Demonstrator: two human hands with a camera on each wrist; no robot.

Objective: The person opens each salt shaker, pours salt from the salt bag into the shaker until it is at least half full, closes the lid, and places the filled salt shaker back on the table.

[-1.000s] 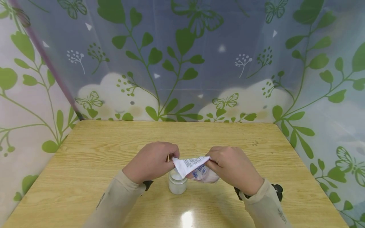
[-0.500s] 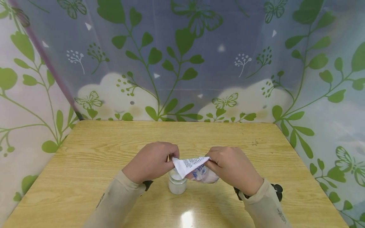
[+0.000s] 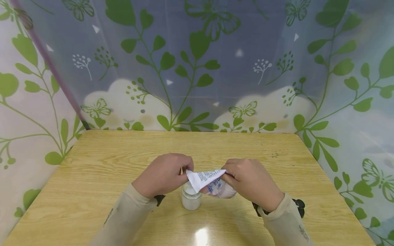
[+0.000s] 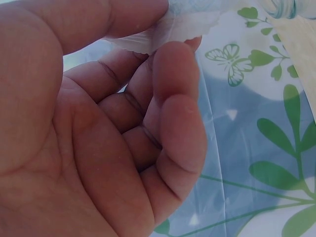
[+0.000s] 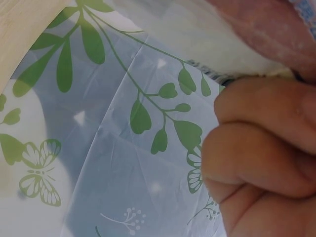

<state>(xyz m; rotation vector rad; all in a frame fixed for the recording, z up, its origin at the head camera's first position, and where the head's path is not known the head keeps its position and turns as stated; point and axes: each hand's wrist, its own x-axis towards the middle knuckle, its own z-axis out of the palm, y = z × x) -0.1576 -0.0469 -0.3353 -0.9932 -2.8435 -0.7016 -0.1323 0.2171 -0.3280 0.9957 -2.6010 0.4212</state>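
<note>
A soft plastic packet [image 3: 219, 188] with blue lettering hangs between both hands, tilted over the jar. My left hand [image 3: 166, 174] pinches its left corner, where a white printed flap [image 3: 204, 178] is folded down. Gripping its upper right edge is my right hand [image 3: 252, 181]. Under the flap stands a small glass jar [image 3: 191, 202] holding something white; the flap hides part of its mouth. In the left wrist view, thumb and fingers squeeze the packet's jagged white edge [image 4: 190, 22]. The right wrist view has curled fingers [image 5: 261, 158] below the packet's translucent side [image 5: 197, 34].
The wooden table [image 3: 123, 147] lies under both hands. Behind it and at the sides hang patterned sheets [image 3: 240, 85] with green leaves and butterflies. A black strap device [image 3: 299, 206] sits at the right wrist.
</note>
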